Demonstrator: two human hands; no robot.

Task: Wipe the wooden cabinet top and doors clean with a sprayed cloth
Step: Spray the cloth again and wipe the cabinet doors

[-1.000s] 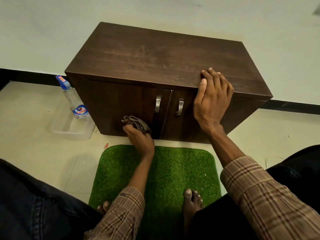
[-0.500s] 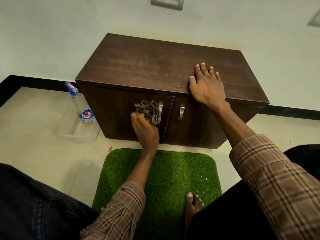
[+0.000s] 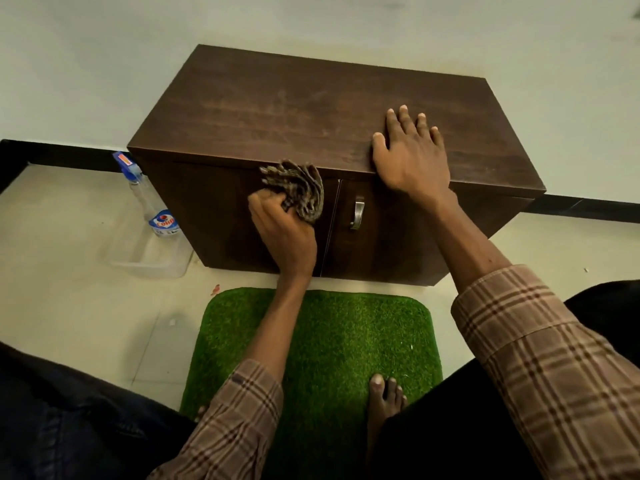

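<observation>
A low dark wooden cabinet (image 3: 277, 112) stands against the wall, its two doors closed. My left hand (image 3: 282, 233) grips a bunched patterned cloth (image 3: 298, 187) and presses it against the top right corner of the left door, hiding that door's handle. My right hand (image 3: 410, 155) lies flat, fingers spread, on the front right part of the cabinet top. The right door's metal handle (image 3: 358, 212) is visible.
A spray bottle (image 3: 152, 199) with a blue trigger stands in a clear plastic tray (image 3: 145, 261) on the floor, left of the cabinet. A green grass-like mat (image 3: 322, 344) lies before the cabinet, with my bare foot (image 3: 382, 396) on it.
My left hand has carried the cloth up the left door, from its lower edge to its top by the handle. My right hand stays flat on the cabinet top.
</observation>
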